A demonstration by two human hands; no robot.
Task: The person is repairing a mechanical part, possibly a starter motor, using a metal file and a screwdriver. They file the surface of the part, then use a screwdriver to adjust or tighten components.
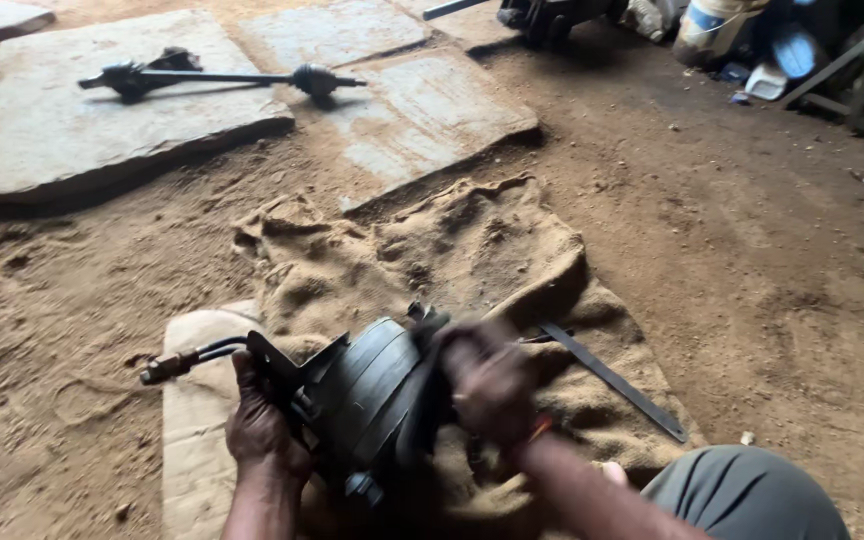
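Both hands grip a dark round metal car part (pixel 372 400) held just above a dusty burlap sack (pixel 472 250) spread on the dirt floor (pixel 752 250), near the bottom of the view. The left hand (pixel 262 425) is closed around the part's left side, beside a bracket and a thin bent pipe (pixel 187 360) that sticks out to the left. The right hand (pixel 487 380), blurred, is clamped over the part's right edge. A flat dark metal bar (pixel 612 380) lies on the sack just right of the hands. A piece of pale cardboard (pixel 197 430) lies under the sack's left edge. Far off to the left, a drive shaft (pixel 222 78) rests on flat stone slabs (pixel 62 130). The person's knee in grey cloth (pixel 747 495) shows at the near right.
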